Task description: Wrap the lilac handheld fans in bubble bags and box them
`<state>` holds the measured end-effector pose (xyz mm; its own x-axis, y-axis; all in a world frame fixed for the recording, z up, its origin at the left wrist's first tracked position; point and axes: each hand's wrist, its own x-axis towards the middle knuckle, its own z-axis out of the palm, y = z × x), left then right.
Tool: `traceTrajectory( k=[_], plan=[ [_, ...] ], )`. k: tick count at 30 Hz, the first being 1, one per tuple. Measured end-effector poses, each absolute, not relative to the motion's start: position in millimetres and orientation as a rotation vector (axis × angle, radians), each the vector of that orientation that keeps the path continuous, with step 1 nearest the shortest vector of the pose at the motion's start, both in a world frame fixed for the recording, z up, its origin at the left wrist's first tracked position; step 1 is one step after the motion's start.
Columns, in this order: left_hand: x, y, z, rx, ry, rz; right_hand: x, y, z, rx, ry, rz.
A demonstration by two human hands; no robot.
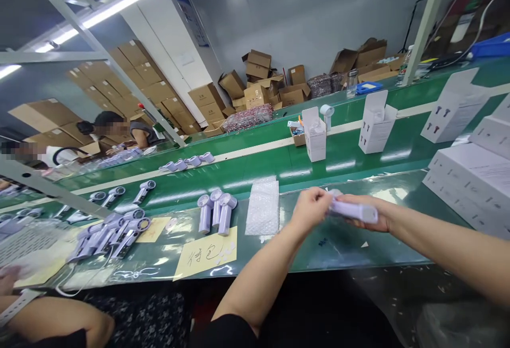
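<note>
Over the near bench I hold a lavender handheld fan [353, 210], lying sideways. My left hand [311, 211] is closed with its fingertips on the fan's head end, which is partly hidden. My right hand [376, 211] is wrapped round the body from behind, its fingers mostly covered by the fan. Left of my hands lies a stack of bubble wrap bags [263, 207]. Beyond it, several like fans [225, 212] stand upright beside a yellow paper sheet [205, 255] with handwriting.
Open white boxes [316, 143] stand on the green conveyor [258, 159]; more white boxes [474, 178] are stacked at right. At left, a pile of fans [111, 234] lies near a co-worker's arm [51, 319]. A metal post [426, 24] rises at right.
</note>
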<state>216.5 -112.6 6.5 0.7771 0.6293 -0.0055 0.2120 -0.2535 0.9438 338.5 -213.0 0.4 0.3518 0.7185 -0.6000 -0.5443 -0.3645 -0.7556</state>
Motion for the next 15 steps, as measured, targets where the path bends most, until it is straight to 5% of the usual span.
traceTrajectory(
  k=[8,15],
  plan=[
    [218.1,-86.2,64.8,1.316,0.718,0.697,360.2,-184.8,94.0,-1.707,-0.575,1.013],
    [175.8,-51.8,76.9,1.592,0.325,0.935,339.6,-191.2,135.9,-1.524,-0.839,0.726]
  ],
)
